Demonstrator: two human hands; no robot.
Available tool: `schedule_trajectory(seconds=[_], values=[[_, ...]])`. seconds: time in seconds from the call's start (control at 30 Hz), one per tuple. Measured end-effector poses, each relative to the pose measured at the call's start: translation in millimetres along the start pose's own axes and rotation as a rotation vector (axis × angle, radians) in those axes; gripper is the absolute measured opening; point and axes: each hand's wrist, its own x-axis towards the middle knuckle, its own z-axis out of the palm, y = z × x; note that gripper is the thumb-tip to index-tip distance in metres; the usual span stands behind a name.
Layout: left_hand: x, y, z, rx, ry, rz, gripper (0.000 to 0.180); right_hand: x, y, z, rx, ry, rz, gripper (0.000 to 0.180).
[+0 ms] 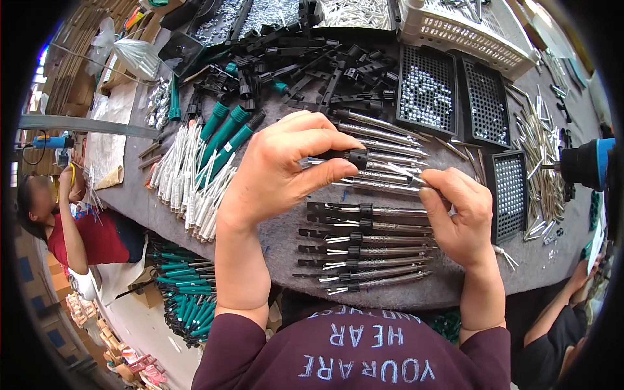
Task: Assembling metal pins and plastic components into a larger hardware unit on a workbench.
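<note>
Over the middle of the table, both hands work on one part.
Left hand: closed around a black-collared metal rod, thumb below, fingers curled over the top.
Right hand: closed, thumb and fingers pinching the thin white wires at the rod's right end.
Rod: held level just above the table, between the two hands, over the far rows of like pieces.
Table: covered in grey felt, its near edge curving just in front of the person's chest.
Finished row: rods with black collars and white wires, lying side by side just near of the hands, tips pointing right.
Bare rods: metal rods without wires, lying just beyond the held rod.
Green handles: several teal grips, far left of the left hand, resting on a pile of white sleeves.
Black parts: a loose heap at the far middle of the table.
Black trays: perforated, far right, one holding small shiny bits; another tray stands just right of the right hand.
Metal pins: scattered at the right edge.
White basket: far right corner.
Co-worker: person in red, seated low at the left, well apart from the hands.
</note>
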Motion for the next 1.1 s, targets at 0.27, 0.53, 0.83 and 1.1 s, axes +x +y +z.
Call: schedule_trajectory(seconds=[0.27,0.53,0.83,1.1], values=[[2,-1,-2,0.006,0.006,0.003,0.026,1,3,2,-0.011,0.001,0.006,0.014],[3,7,1,0.056,-0.079,0.008,0.035,-1,0,3,-0.025,0.000,0.008,0.014],[4,6,8,0.097,-0.111,0.009,0.038,0,-1,4,-0.047,-0.025,-0.002,0.013],[4,2,15,0.074,-0.109,0.057,0.038,-1,-3,3,-0.045,-0.050,-0.011,0.013]])
